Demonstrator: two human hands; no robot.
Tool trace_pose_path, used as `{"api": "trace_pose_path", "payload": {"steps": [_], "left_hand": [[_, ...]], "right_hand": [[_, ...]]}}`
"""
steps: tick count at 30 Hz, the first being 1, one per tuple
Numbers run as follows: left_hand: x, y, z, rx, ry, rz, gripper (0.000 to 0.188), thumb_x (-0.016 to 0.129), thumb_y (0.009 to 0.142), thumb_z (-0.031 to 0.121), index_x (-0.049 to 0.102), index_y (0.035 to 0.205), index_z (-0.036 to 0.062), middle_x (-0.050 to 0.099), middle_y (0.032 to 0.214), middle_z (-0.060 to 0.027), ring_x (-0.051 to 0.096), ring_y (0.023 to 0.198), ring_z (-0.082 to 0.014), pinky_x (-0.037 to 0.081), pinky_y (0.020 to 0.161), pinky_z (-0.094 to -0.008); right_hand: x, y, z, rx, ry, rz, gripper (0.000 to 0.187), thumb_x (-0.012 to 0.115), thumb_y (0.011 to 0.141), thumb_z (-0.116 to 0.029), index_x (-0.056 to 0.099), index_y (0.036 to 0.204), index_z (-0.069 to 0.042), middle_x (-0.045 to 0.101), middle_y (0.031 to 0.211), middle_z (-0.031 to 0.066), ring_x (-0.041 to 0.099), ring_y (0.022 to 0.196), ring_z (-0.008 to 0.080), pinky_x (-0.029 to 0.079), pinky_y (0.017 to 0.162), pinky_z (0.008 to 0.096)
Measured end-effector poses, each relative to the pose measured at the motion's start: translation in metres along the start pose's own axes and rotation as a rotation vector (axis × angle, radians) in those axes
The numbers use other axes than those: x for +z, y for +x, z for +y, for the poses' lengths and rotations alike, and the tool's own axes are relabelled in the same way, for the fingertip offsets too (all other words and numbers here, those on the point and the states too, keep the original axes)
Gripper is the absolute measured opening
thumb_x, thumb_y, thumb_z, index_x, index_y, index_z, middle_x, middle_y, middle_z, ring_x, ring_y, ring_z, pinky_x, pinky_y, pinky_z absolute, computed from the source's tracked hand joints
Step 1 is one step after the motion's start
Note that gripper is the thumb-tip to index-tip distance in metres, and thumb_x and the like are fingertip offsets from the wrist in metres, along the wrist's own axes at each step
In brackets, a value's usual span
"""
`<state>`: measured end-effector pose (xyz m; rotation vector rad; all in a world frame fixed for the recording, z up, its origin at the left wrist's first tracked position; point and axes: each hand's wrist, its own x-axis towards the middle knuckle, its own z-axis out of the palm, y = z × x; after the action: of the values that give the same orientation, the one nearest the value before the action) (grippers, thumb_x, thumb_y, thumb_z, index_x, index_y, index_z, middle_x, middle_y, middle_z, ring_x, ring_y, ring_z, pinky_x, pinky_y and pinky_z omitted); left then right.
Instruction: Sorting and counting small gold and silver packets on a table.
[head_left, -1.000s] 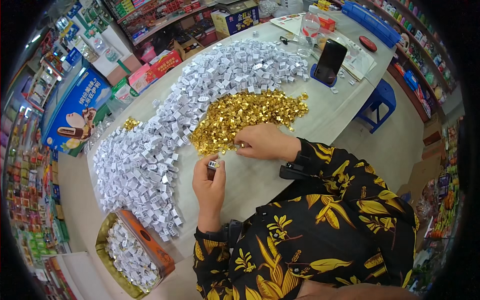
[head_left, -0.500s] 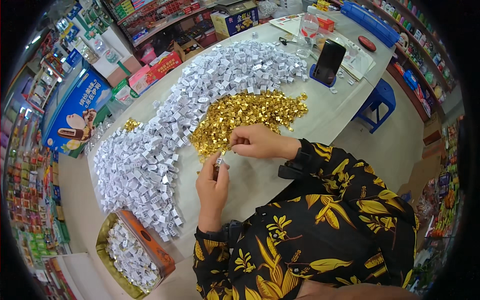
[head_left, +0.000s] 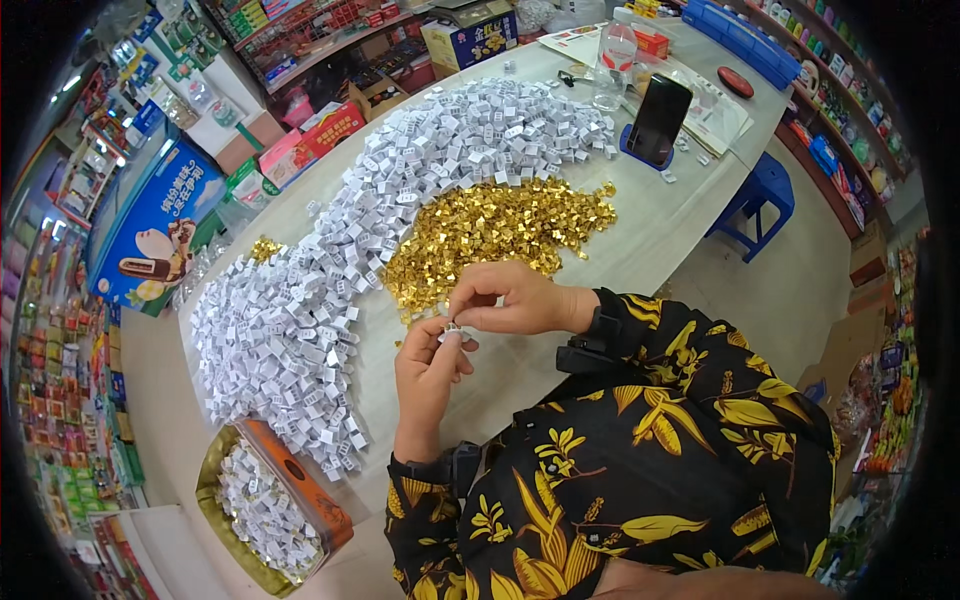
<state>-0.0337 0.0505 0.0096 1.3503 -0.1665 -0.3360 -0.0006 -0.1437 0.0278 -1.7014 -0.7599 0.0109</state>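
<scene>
My left hand (head_left: 425,385) pinches a small white piece (head_left: 452,331) with dark marks between thumb and fingertips, just off the near side of the gold pile. My right hand (head_left: 520,297) is closed, its thumb and finger meeting at the top of that piece; whatever they hold is too small to make out. Behind the hands lies a heap of tiny shiny gold pieces (head_left: 480,235). A large curved heap of small white pieces (head_left: 275,335) runs along the left and far side of the table.
An orange-sided box (head_left: 305,480) lined with gold and filled with white pieces stands at the table's near left corner. A phone on a blue stand (head_left: 648,160), a bottle (head_left: 615,60) and papers (head_left: 718,110) occupy the far right. A blue stool (head_left: 760,200) stands beyond the pale table (head_left: 640,240).
My right hand has come down and left, its fingertips now meeting the white piece in my left hand. The left hand has tilted, bringing the piece into clearer view.
</scene>
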Motion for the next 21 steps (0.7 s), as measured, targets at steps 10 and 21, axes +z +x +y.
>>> {"api": "trace_pose_path", "payload": {"steps": [10,21], "left_hand": [[0.006,0.001,-0.009,0.202,0.114,0.084,0.023,0.053,0.089,0.002,0.055,0.112,0.0003,0.063,0.088,-0.0074,0.059,0.062,-0.0102,0.046,0.056,-0.0203],[0.013,0.002,-0.012,0.432,0.509,0.132,0.027,0.054,0.084,-0.005,0.058,0.11,0.0003,0.061,0.083,-0.0094,0.065,0.073,-0.0153,0.05,0.063,-0.0264]], "right_hand": [[-0.003,0.001,0.001,0.384,0.34,-0.049,0.014,0.063,0.086,-0.016,0.061,0.092,-0.004,0.06,0.08,-0.0011,0.054,0.068,0.0056,0.044,0.06,0.0212],[-0.011,0.0,0.002,0.591,0.379,-0.191,0.017,0.061,0.088,-0.023,0.06,0.088,-0.006,0.059,0.078,-0.0017,0.054,0.067,0.0047,0.045,0.062,0.0203]]}}
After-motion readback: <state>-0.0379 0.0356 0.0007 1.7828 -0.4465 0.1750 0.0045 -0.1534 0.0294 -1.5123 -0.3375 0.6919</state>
